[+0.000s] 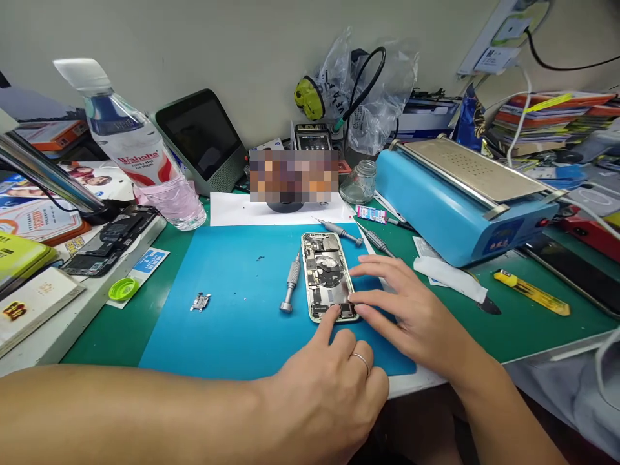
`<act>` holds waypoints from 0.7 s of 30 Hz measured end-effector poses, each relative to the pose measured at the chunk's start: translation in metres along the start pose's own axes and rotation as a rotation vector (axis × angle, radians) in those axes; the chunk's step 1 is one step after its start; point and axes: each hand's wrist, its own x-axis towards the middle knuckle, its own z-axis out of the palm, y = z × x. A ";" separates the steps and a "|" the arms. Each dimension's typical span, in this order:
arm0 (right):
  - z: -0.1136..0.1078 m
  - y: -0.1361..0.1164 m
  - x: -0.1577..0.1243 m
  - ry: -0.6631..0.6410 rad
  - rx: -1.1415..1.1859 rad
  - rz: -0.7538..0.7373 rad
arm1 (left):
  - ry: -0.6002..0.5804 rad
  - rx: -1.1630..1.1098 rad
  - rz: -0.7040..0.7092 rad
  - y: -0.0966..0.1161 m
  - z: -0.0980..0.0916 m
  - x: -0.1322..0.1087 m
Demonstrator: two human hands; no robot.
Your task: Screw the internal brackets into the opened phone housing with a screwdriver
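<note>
An opened phone (325, 271) with bare internals lies on the blue mat (232, 303). My left hand (334, 381) rests at the mat's near edge, wearing a ring, most fingers curled, and its index fingertip presses on the phone's lower end. My right hand (407, 303) lies beside the phone's right edge with fingers stretched out, the tips touching the phone's lower right side. Neither hand holds a tool. A grey screwdriver (291, 283) lies just left of the phone. A small loose part (200, 301) sits further left on the mat.
Two more screwdrivers (341, 231) lie behind the phone. A blue heating machine (460, 194) stands at right, a yellow cutter (530, 292) in front of it. A water bottle (140, 152), a smart display (203, 139), a disassembled phone (109, 242) and a green cap (123, 289) are at left.
</note>
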 end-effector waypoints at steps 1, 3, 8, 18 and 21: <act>-0.001 0.000 -0.001 -0.004 0.001 -0.013 | 0.010 0.004 0.002 0.000 0.000 0.000; -0.001 0.000 -0.002 -0.016 0.006 -0.042 | 0.019 0.012 0.004 0.000 0.001 0.001; 0.001 -0.001 -0.001 -0.047 0.006 -0.046 | 0.068 0.042 -0.004 0.001 0.004 0.002; 0.001 0.000 0.000 -0.044 0.030 -0.057 | 0.102 0.082 -0.030 0.001 0.011 0.005; 0.002 0.002 -0.001 -0.046 0.027 -0.056 | 0.142 0.108 -0.004 -0.001 0.014 0.005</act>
